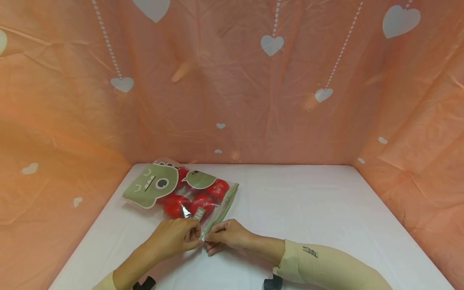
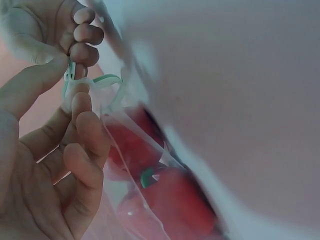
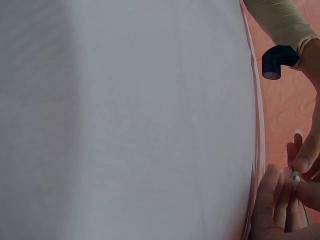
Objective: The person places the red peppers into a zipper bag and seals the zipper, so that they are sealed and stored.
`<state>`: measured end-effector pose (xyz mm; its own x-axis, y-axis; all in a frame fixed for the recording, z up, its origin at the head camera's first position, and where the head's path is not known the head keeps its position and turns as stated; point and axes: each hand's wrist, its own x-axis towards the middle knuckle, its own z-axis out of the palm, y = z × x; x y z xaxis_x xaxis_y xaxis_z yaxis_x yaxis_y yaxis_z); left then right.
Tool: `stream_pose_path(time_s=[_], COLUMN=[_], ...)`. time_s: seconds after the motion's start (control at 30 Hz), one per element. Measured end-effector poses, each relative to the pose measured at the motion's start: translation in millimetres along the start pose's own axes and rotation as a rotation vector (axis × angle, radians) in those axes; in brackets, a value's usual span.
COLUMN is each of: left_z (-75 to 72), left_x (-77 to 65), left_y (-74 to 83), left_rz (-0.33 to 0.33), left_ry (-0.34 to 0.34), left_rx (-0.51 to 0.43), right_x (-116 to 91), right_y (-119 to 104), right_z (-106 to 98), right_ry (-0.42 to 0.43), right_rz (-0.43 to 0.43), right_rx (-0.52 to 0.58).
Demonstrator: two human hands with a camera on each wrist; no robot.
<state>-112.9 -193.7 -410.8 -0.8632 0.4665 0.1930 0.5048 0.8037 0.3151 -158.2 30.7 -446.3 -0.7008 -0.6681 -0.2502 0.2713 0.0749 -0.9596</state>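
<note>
A clear zip bag [image 1: 224, 205] with a green monster print lies slanted on the table's left half. Inside show several red, round, fruit-like things [image 1: 176, 206], one with a bit of green on it in the left wrist view. My left hand [image 1: 175, 237] pinches the near end of the bag's green-edged mouth between thumb and fingers. Right beside it, my right hand [image 1: 230, 235] pinches the same corner at the green zip strip [image 2: 107, 78]. The fingertips of both hands nearly meet there, hiding part of the strip's end.
The bag lies on a white-covered table [image 1: 308, 201]. Orange sheets with white hearts [image 1: 272, 44] rise at the back and both sides. Dark wrist mounts [image 1: 273, 282] show under both forearms at the near edge.
</note>
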Motion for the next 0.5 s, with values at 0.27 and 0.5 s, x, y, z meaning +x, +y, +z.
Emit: stream_pose_path(time_s=[0.27,0.5], left_z=[1.4,0.5], left_x=[3.4,6.0], left_y=[1.5,2.0], left_rz=[-0.026,-0.027], left_ry=[-0.005,0.01], left_rx=[0.001,0.023], right_x=[1.5,2.3], right_y=[2.5,2.1], right_z=[-0.3,0.1], right_ry=[0.031,0.029], right_rz=[-0.009,-0.02], right_rx=[0.058,0.069])
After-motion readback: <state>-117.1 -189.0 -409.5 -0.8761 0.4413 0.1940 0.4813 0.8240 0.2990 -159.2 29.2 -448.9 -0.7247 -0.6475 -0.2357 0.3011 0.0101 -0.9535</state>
